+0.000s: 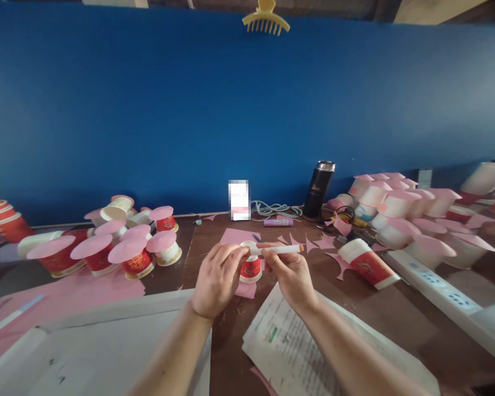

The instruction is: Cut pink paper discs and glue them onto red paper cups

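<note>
A white marker pen (282,249) with an orange end lies level between my hands. My right hand (291,275) pinches its middle, and the fingers of my left hand (219,275) close on its left end; whether a cap is there I cannot tell. Just behind and below the marker stands a small red and white paper cup (251,270), partly hidden by my hands. Pink paper (236,235) lies behind the cup, and a smaller pink piece (246,290) lies in front of it. Dark pointed tips, perhaps of scissors, show just above the marker.
Several paper cups with pink discs (132,250) stand at left, more pink-topped cups (400,198) at right. A black flask (319,190), a phone (239,201), a purple tube (278,223), a tipped cup (369,264), a power strip (441,286) and printed sheets (286,341) surround my hands.
</note>
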The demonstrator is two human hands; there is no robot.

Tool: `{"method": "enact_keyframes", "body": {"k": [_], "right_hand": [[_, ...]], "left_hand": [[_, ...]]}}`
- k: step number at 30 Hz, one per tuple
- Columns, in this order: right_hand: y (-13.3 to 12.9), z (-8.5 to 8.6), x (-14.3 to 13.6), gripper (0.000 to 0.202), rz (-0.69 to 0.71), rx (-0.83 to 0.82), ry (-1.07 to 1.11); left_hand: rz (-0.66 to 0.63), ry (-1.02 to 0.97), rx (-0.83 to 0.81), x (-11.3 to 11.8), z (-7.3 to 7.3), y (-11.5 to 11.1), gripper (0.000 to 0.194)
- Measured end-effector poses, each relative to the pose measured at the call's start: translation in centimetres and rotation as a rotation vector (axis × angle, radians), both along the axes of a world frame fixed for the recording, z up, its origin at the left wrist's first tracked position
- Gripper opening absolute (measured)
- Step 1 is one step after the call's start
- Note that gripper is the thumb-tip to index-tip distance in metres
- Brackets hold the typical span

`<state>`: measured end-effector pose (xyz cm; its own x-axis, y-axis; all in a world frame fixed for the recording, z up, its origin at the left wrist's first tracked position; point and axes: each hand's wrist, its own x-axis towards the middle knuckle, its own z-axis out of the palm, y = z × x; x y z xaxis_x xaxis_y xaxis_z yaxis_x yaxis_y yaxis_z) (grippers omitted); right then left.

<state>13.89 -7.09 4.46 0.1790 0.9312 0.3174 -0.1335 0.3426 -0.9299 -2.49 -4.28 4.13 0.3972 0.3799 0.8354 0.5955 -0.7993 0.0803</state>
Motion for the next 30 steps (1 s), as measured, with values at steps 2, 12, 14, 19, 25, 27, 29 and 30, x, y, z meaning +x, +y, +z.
{"method": "enact_keyframes", "body": {"k": [2,12,14,19,25,27,29,30], "right_hand": [[0.0,0.2,0.1,0.026,0.016,-0.013,0.030],[3.5,-0.7,4.0,0.018,-0.209,-0.250,0.738],[4.0,-1.2,4.8,0.025,-0.195,-0.369,0.813],[4.2,-1.7,5.2,0.037,-0.129,-0.466,0.732],[3.6,-1.7,4.7,0.016,-0.232,-0.344,-0.132],[3.2,-1.9,4.5,0.021,-0.314,-0.233,-0.678],[2.9,-2.1,4.4,0.027,-0.338,-0.240,-1.015],[2.7,-2.3,4.4,0.029,-0.333,-0.276,-1.126]], "left_hand": [[0.003,-0.009,0.029,0.3,0.0,-0.1,0.026],[0.122,-0.106,-0.228,0.1,-0.5,1.1,0.068],[0.092,-0.050,-0.313,0.3,-1.1,1.3,0.075],[0.116,0.012,-0.462,0.9,-2.4,1.4,0.085],[0.156,-0.005,-0.570,1.3,-2.9,1.3,0.078],[0.160,-0.044,-0.606,1.3,-2.7,1.4,0.076],[0.188,-0.100,-0.592,0.8,-2.4,1.7,0.075],[0.227,-0.129,-0.560,0.3,-2.2,2.0,0.075]]}}
